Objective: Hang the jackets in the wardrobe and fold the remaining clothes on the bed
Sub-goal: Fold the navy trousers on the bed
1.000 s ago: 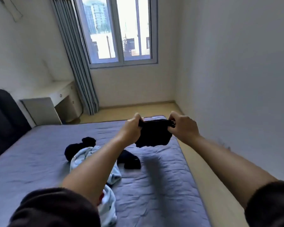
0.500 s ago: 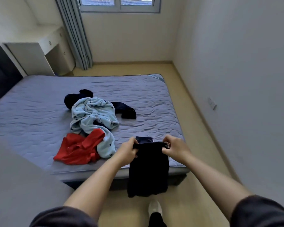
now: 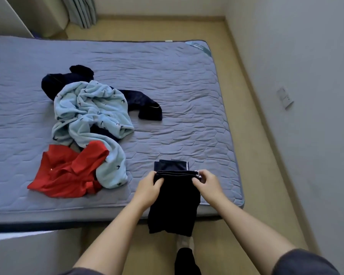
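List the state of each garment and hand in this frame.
black garment, held by its top edge, lower part hanging off the bed
left hand, grips the garment's top left corner
right hand, pinches its top right corner
light blue garment, crumpled on the bed
red garment, crumpled, touching the light blue one
navy garment, crumpled, partly under the light blue one

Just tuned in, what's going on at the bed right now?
A person stands at the near edge of the bed. The left hand and right hand each grip the top edge of a dark garment, which lies partly on the bed and hangs over its side. To the left, a light blue garment, a red garment and a navy garment lie unfolded in a loose pile.
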A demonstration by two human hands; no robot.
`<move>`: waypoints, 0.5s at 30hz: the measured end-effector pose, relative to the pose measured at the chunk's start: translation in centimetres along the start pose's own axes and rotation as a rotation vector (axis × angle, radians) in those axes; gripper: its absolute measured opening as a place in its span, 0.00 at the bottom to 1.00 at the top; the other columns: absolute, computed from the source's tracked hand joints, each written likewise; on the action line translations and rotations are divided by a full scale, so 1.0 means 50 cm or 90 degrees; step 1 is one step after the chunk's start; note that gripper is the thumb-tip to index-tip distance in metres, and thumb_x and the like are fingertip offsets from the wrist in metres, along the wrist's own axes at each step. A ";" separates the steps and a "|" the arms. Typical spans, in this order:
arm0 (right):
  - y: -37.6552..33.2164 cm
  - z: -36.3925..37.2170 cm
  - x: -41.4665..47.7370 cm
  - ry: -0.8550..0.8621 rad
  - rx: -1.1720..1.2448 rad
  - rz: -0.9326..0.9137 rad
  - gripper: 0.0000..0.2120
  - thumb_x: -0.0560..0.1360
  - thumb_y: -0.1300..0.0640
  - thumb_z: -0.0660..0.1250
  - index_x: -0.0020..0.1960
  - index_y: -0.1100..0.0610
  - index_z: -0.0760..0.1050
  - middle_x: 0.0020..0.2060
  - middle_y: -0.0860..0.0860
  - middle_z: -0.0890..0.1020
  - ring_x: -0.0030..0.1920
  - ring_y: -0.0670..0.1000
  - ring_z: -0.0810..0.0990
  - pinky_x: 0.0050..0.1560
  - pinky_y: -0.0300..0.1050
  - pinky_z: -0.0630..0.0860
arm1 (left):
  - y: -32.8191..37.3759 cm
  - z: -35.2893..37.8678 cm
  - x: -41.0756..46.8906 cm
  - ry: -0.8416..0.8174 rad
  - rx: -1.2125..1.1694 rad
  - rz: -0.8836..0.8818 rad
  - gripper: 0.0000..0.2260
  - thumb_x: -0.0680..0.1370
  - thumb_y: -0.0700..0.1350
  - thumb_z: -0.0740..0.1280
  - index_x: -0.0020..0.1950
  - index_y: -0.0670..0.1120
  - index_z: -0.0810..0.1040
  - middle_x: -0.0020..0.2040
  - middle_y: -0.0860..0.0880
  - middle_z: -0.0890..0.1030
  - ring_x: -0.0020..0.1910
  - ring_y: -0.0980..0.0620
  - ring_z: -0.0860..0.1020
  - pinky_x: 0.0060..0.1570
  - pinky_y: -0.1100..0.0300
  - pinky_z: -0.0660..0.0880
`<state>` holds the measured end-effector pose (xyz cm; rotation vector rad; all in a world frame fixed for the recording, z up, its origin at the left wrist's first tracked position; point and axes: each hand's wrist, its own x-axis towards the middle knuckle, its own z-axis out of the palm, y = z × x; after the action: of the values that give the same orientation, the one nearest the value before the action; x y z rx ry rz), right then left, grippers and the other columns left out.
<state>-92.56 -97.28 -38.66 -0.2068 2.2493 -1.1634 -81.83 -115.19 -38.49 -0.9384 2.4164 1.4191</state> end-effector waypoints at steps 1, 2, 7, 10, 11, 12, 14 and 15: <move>0.018 0.014 0.045 0.003 0.026 0.017 0.04 0.75 0.63 0.67 0.50 0.61 0.77 0.40 0.54 0.80 0.42 0.50 0.76 0.46 0.47 0.72 | -0.014 0.013 0.045 0.006 -0.019 -0.014 0.04 0.81 0.47 0.61 0.47 0.50 0.72 0.41 0.55 0.77 0.41 0.57 0.74 0.34 0.70 0.65; 0.037 0.029 0.088 0.003 0.052 0.033 0.05 0.76 0.63 0.66 0.50 0.60 0.77 0.42 0.54 0.81 0.43 0.50 0.78 0.48 0.47 0.74 | -0.030 0.027 0.089 0.007 -0.037 -0.029 0.04 0.81 0.47 0.60 0.48 0.50 0.72 0.42 0.55 0.77 0.42 0.58 0.74 0.34 0.70 0.65; 0.166 0.126 0.304 0.024 0.125 0.081 0.05 0.77 0.62 0.65 0.51 0.55 0.76 0.43 0.50 0.82 0.45 0.47 0.79 0.51 0.43 0.74 | -0.139 0.115 0.311 0.012 -0.093 -0.071 0.06 0.82 0.47 0.59 0.54 0.47 0.73 0.49 0.51 0.79 0.50 0.52 0.76 0.46 0.61 0.67; 0.256 0.184 0.417 0.033 0.129 0.110 0.05 0.78 0.61 0.64 0.52 0.55 0.75 0.44 0.50 0.81 0.47 0.49 0.79 0.52 0.43 0.74 | -0.212 0.178 0.434 0.028 -0.071 -0.092 0.04 0.82 0.45 0.60 0.50 0.47 0.72 0.46 0.52 0.77 0.47 0.53 0.74 0.38 0.66 0.63; 0.288 0.204 0.448 0.032 0.121 0.116 0.04 0.78 0.62 0.64 0.52 0.55 0.75 0.43 0.49 0.81 0.47 0.49 0.79 0.50 0.41 0.74 | -0.238 0.200 0.469 0.030 -0.062 -0.107 0.03 0.82 0.44 0.60 0.50 0.47 0.72 0.47 0.52 0.77 0.46 0.54 0.73 0.36 0.66 0.62; 0.318 0.224 0.474 0.029 0.109 0.120 0.04 0.78 0.62 0.64 0.52 0.55 0.74 0.42 0.48 0.80 0.46 0.49 0.79 0.47 0.39 0.74 | -0.265 0.221 0.500 0.029 -0.050 -0.124 0.03 0.82 0.44 0.60 0.51 0.46 0.72 0.49 0.50 0.77 0.46 0.54 0.72 0.37 0.66 0.61; 0.370 0.260 0.515 0.022 0.077 0.121 0.05 0.78 0.62 0.64 0.53 0.56 0.74 0.43 0.47 0.80 0.47 0.48 0.78 0.47 0.38 0.71 | -0.316 0.257 0.547 0.027 -0.025 -0.161 0.06 0.81 0.44 0.61 0.56 0.44 0.73 0.54 0.47 0.78 0.50 0.51 0.74 0.42 0.65 0.63; 0.390 0.274 0.531 0.017 0.058 0.119 0.06 0.77 0.62 0.65 0.53 0.56 0.74 0.44 0.47 0.80 0.48 0.48 0.78 0.48 0.38 0.71 | -0.338 0.272 0.562 0.030 -0.011 -0.178 0.09 0.81 0.44 0.61 0.59 0.42 0.73 0.56 0.45 0.78 0.53 0.48 0.75 0.46 0.62 0.65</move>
<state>-103.84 -105.33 -71.53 0.0551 2.1797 -1.1707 -95.70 -121.58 -70.53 -1.2696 2.1986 1.3314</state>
